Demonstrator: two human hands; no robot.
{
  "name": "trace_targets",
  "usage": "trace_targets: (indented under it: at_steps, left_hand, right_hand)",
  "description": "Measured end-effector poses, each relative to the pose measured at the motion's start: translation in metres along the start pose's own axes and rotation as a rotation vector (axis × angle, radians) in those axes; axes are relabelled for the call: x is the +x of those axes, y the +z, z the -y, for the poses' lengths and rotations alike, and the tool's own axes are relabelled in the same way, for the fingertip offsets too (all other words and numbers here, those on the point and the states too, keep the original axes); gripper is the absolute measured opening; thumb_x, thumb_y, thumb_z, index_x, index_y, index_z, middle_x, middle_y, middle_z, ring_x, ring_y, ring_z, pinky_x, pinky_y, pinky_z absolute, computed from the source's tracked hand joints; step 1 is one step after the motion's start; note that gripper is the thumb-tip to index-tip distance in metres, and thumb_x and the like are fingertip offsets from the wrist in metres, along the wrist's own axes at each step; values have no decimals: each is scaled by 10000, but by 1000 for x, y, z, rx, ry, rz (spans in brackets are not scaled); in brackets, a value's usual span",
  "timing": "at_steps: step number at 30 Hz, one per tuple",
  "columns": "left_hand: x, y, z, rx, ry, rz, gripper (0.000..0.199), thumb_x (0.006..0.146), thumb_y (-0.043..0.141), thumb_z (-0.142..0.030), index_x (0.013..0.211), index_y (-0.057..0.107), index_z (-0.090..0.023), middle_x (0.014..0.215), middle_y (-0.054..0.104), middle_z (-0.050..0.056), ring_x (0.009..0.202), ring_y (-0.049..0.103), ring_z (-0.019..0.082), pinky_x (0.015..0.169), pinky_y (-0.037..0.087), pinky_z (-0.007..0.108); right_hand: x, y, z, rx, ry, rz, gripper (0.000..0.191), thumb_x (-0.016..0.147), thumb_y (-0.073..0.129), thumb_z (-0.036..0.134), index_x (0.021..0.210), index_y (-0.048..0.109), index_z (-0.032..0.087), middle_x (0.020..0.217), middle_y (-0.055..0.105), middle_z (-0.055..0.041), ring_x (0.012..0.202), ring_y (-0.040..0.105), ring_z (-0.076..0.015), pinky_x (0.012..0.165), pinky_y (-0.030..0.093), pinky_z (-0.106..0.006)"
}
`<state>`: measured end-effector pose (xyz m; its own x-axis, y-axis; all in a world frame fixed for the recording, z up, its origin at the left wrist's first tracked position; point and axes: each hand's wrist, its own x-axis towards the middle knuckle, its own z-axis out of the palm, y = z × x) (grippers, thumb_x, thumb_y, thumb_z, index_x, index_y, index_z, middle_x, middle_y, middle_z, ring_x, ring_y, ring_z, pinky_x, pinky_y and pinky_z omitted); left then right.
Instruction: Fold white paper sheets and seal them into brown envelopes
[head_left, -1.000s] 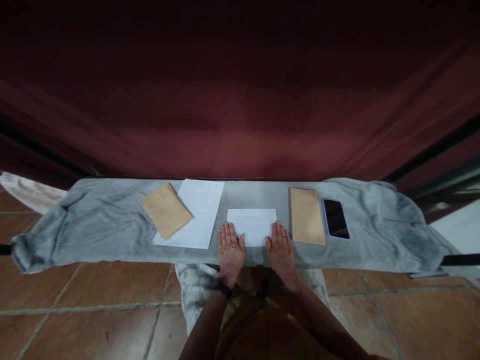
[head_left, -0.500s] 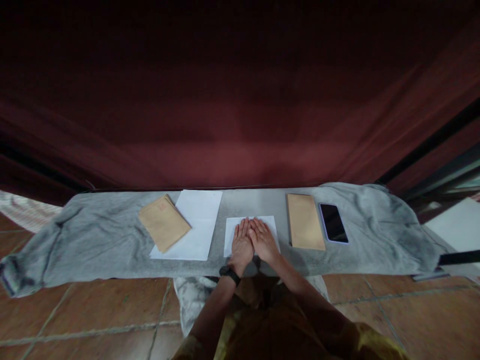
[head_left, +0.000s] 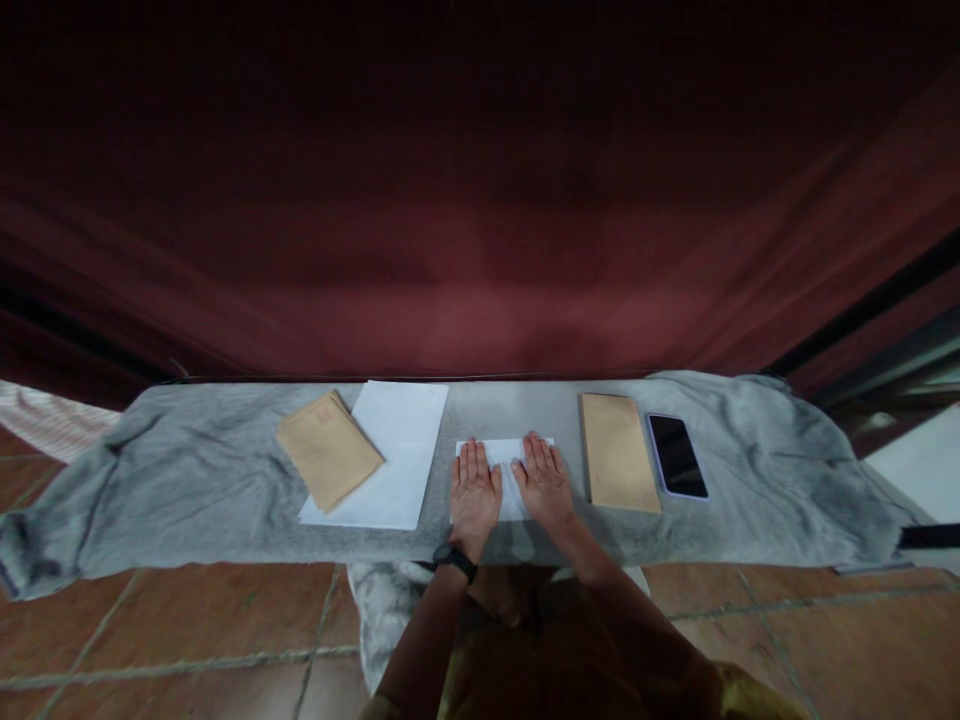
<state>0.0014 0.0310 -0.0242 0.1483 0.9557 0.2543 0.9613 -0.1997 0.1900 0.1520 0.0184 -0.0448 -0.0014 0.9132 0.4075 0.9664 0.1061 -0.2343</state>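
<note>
A small white sheet of paper [head_left: 510, 508], which looks folded, lies on the grey cloth in front of me. My left hand [head_left: 475, 490] rests flat on its left part, fingers stretched forward. On its right part lies my right hand [head_left: 546, 482], also flat, with the fingers somewhat apart. A strip of the paper shows between the two hands; the rest is covered by them. Neither hand grips anything. A dark watch [head_left: 456, 562] is on my left wrist.
To the left, brown envelopes [head_left: 328, 452] overlap larger white paper sheets [head_left: 405, 455]. A brown envelope stack [head_left: 619, 453] and a phone [head_left: 678, 456] in a light purple case lie to the right. Grey cloth [head_left: 202, 480] covers the bench; a dark red curtain [head_left: 480, 250] hangs behind it.
My hands have moved apart, from meeting at the middle of the paper to its left and right sides. The view has shifted slightly.
</note>
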Motion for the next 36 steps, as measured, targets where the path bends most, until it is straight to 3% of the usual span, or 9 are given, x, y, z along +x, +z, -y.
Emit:
trace_targets:
  at_steps: [11, 22, 36]
  left_hand:
    - [-3, 0, -2, -8, -51, -52, 618, 1020, 356, -349, 1542, 329, -18, 1603, 334, 222, 1523, 265, 293, 1236, 270, 492]
    - [-2, -2, -2, 26, -51, -23, 622, 1016, 348, -348, 1533, 342, -3, 1602, 326, 227, 1519, 273, 297, 1238, 261, 486]
    - [-4, -4, 0, -51, -30, -51, 614, 1002, 373, -343, 1528, 366, -27, 1583, 362, 224, 1512, 292, 298, 1224, 282, 522]
  right_hand:
    - [-8, -4, -5, -77, 122, -26, 640, 1049, 362, 434, 1515, 387, -3, 1543, 435, -245, 1430, 420, -327, 1179, 304, -487]
    - [-7, -3, -5, -96, 152, -10, 648, 1041, 334, 442, 1518, 392, 7, 1551, 429, -229, 1436, 409, -319, 1194, 275, -479]
    - [-3, -10, -2, -93, 195, 100, 659, 1030, 310, 422, 1525, 371, -8, 1590, 370, -211, 1465, 369, -299, 1216, 238, -470]
